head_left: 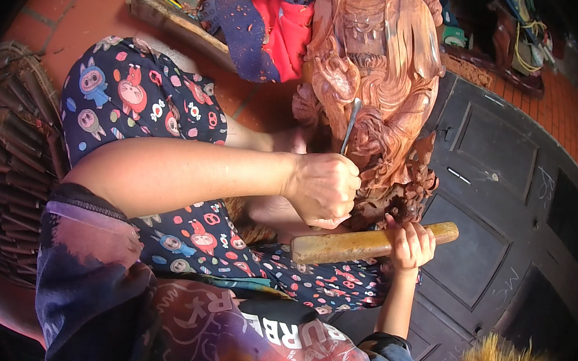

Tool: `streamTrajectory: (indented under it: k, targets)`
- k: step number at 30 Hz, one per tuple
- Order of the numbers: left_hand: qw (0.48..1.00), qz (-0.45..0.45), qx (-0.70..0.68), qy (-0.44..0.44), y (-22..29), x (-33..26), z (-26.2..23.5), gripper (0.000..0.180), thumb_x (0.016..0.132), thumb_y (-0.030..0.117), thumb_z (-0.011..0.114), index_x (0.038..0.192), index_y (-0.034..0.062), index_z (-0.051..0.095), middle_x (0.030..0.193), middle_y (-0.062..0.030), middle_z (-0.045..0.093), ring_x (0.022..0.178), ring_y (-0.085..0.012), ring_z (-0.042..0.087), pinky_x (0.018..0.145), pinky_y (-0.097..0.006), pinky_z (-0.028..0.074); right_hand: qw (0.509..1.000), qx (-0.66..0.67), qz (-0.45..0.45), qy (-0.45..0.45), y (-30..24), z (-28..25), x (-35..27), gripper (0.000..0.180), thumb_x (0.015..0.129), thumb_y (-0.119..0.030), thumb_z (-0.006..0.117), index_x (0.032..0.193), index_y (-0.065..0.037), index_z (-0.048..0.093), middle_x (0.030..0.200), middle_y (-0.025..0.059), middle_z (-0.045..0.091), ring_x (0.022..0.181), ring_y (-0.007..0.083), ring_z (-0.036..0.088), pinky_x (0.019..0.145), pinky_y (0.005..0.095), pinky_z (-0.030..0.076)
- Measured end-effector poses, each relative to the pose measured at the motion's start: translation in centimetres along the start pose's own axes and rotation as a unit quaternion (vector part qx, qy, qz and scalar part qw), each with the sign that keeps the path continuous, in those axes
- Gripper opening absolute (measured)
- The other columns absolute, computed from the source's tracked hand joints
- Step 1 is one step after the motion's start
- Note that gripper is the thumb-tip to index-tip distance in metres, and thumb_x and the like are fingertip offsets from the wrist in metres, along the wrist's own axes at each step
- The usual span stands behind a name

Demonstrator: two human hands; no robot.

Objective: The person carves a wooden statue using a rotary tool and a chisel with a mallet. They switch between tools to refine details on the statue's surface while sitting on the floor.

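Observation:
A reddish-brown carved wooden statue (422, 52), with flowing folds and leafy shapes, lies at the upper middle. My left hand (324, 188) is closed in a fist around a chisel, hiding its handle. The slim metal chisel blade (350, 127) sticks up out of the fist, its tip over the statue's carved front; whether it touches the wood I cannot tell. Below, my right hand (413, 244) wraps its fingers round a wooden mallet (339, 247), a smooth yellowish-brown bar. The mallet is held level, just under my left hand and near the statue's leafy base.
Patterned trousers cover my bent legs (191, 237). Upper left, a wooden tray (176, 25) holds tools and shavings beside blue cloth (242, 40) and red cloth (290, 32). A dark panelled board (479, 232) lies right, yellow bristles (496, 353) below. A ribbed brown stool-like object (16, 170) stands left.

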State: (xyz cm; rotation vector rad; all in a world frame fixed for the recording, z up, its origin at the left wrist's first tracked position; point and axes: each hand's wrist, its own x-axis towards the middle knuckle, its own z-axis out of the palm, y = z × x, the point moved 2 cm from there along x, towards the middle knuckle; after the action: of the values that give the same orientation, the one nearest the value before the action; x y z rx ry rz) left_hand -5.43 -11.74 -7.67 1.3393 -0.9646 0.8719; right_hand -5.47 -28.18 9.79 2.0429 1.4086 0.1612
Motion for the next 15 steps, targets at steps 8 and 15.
streamTrajectory:
  k: [8, 15]
  targets:
    - [1.0, -0.022, -0.004, -0.004, 0.3, 0.3, -0.1, 0.023, 0.063, 0.025, 0.056, 0.046, 0.0096, 0.053, 0.049, -0.0037, 0.052, 0.052, -0.0206, 0.053, 0.056, -0.033, 0.044, 0.999, 0.019, -0.017, 0.046, -0.6, -0.4, 0.7, 0.02, 0.068, -0.024, 0.075, 0.062, -0.016, 0.058, 0.068, -0.0006, 0.061, 0.059, 0.0165, 0.059, 0.045, 0.0293, 0.042]
    - [0.999, -0.028, 0.021, -0.011, -0.4, 0.5, -0.5, 0.024, 0.065, 0.026, 0.055, 0.047, 0.0098, 0.054, 0.051, -0.0026, 0.053, 0.055, -0.0193, 0.052, 0.057, -0.032, 0.043, 0.999, -0.022, 0.0, 0.041, 0.5, 0.4, -0.1, 0.02, 0.068, -0.02, 0.077, 0.063, -0.014, 0.059, 0.065, 0.0001, 0.06, 0.056, 0.0163, 0.058, 0.046, 0.0282, 0.043]
